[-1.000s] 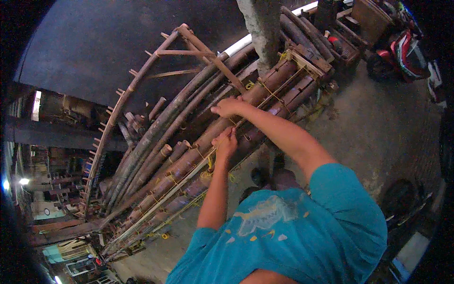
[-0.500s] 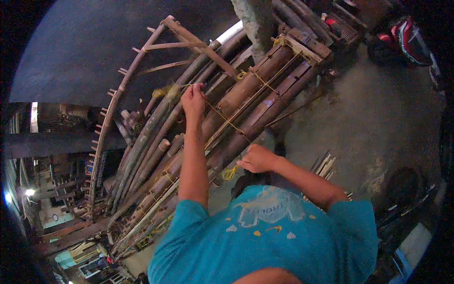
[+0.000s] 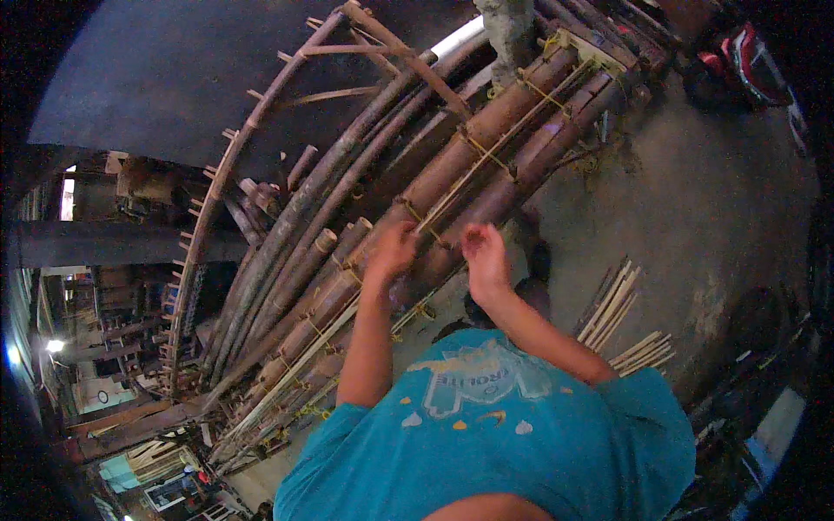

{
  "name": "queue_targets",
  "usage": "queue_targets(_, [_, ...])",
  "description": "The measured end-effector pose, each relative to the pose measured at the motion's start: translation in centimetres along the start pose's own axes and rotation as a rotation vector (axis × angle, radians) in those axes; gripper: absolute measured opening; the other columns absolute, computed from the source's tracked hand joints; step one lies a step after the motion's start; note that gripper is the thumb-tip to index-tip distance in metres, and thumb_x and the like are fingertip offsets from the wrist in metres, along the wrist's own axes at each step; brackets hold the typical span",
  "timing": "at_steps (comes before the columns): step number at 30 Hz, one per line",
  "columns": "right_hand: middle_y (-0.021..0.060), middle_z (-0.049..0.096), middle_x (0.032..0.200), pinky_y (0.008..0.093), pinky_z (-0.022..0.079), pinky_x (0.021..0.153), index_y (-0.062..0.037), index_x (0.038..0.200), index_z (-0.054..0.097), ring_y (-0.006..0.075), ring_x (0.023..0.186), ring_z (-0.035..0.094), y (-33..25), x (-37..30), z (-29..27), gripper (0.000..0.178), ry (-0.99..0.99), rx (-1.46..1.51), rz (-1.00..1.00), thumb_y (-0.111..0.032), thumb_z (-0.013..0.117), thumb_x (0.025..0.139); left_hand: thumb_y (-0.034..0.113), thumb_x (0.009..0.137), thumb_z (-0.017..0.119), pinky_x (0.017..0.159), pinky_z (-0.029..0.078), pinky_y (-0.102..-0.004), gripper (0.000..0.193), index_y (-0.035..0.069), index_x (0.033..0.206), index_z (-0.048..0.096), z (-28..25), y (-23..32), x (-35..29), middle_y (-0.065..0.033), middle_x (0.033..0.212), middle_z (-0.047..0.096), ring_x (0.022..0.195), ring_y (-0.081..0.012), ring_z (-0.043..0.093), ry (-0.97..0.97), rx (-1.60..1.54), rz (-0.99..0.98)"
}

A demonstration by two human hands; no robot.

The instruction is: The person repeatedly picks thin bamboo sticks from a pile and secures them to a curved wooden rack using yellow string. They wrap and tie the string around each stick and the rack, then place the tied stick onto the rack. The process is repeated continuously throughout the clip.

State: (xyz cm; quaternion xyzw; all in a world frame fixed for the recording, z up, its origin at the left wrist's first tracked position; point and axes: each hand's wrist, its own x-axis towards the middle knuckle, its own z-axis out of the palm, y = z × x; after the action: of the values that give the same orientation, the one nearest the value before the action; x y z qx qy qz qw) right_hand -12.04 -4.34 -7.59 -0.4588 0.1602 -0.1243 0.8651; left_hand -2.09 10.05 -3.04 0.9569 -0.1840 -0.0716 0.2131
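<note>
Two long, thick brown poles point(image 3: 526, 178) lie side by side on a slant, with thin pale strips point(image 3: 470, 184) along the gap between them. Yellow cord point(image 3: 486, 149) is tied across the poles at several places. My left hand point(image 3: 391, 252) rests at the near part of the far pole, beside one of these ties, its fingers closed; whatever is in them is hidden. Over the near pole's edge my right hand point(image 3: 488, 265) is raised, fingers bent but apart, with no object visible in it. Loose yellow cord point(image 3: 420, 311) hangs below the poles.
Behind lie stacked round poles point(image 3: 300, 204) and a curved wooden frame with pegs point(image 3: 228, 161). A rough grey post point(image 3: 508, 39) rises at the back. Bundled thin sticks point(image 3: 612, 304) lie on the floor at right. A red and black object point(image 3: 747, 65) stands far right.
My hands were apart, pulling a yellow cord across the poles. Now my left hand has come down onto the poles, and my right hand has risen, turned and loosened. The view has shifted.
</note>
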Motion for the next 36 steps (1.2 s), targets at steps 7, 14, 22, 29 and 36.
queue_targets(7, [0.0107,0.062,0.087,0.0446,0.046,0.073,-0.0071,0.099,0.059,0.0264,0.085,0.060,-9.5,4.7,14.5,0.026,-0.936,-1.695,-0.374,-0.027,0.044,0.092,0.027,0.088,0.051,0.082,0.036,-0.0476,0.024,0.010,0.102,0.060,6.0,-2.2,-1.3,-0.0197,0.090,0.063,0.089,-0.0374,0.058,0.256,-0.006,0.053])
queue_targets(14, [0.0176,0.065,0.083,0.0451,0.046,0.075,-0.0002,0.080,0.062,0.0337,0.074,0.062,-10.0,8.3,10.9,0.049,-0.837,-0.654,0.158,-0.042,0.038,0.092,0.027,0.091,0.048,0.078,0.033,-0.0454,0.020,0.015,0.094,0.064,5.5,-2.1,-1.6,-0.0128,0.083,0.065,0.079,-0.0325,0.060,0.399,-0.122,0.125])
queue_targets(22, [0.0201,0.059,0.068,0.0476,0.043,0.070,-0.0017,0.061,0.057,0.0391,0.065,0.055,-1.1,-2.4,-2.5,0.039,-0.986,-1.114,-0.343,-0.030,0.049,0.086,0.020,0.090,0.049,0.061,0.044,-0.0366,0.020,0.007,0.089,0.064,2.1,0.2,2.4,-0.0132,0.077,0.065,0.068,-0.0295,0.061,0.289,-0.430,0.112])
queue_targets(29, [0.0150,0.062,0.078,0.0422,0.045,0.077,-0.0079,0.087,0.063,0.0344,0.075,0.058,-0.6,-3.7,-1.9,0.027,-0.944,-1.585,-0.432,-0.032,0.052,0.084,0.027,0.089,0.048,0.070,0.047,-0.0442,0.028,0.003,0.088,0.064,1.9,-5.1,10.3,-0.0181,0.081,0.063,0.078,-0.0358,0.060,0.328,-0.146,-0.187])
queue_targets(36, [0.0109,0.059,0.089,0.0369,0.043,0.079,-0.0093,0.099,0.057,0.0222,0.084,0.056,8.0,-11.8,4.6,0.023,-0.736,-0.714,-0.095,-0.027,0.053,0.084,0.026,0.088,0.048,0.080,0.044,-0.0477,0.030,0.002,0.101,0.060,-3.6,-8.6,2.9,-0.0253,0.098,0.060,0.092,-0.0423,0.057,0.293,-0.119,-0.036])
